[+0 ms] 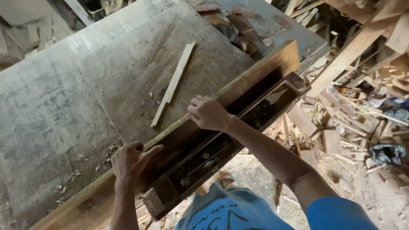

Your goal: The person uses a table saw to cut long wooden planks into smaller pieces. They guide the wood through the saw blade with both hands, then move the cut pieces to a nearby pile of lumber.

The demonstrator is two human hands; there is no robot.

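L hand point(130, 161) fingers curled over top edge of wooden board point(238, 83), thumb out | R hand point(207, 113) fingers bent, pressed on same edge, steadying | board on edge betw workbench point(64, 106) & tool tray point(221, 149) | loose wood strip point(174, 83) flat on bench, apart

A rough carpentry workshop: a large, dust-coated workbench point(85, 85) scattered with wood chips carries a thin timber strip point(174, 83), while offcuts and scrap lumber point(341, 123) lie heaped on the sawdust-covered floor point(383, 191) beside it. A long wooden tray point(221, 149) fixed along the bench edge holds small hardware, and loose planks point(353, 47) lean against the far corner.
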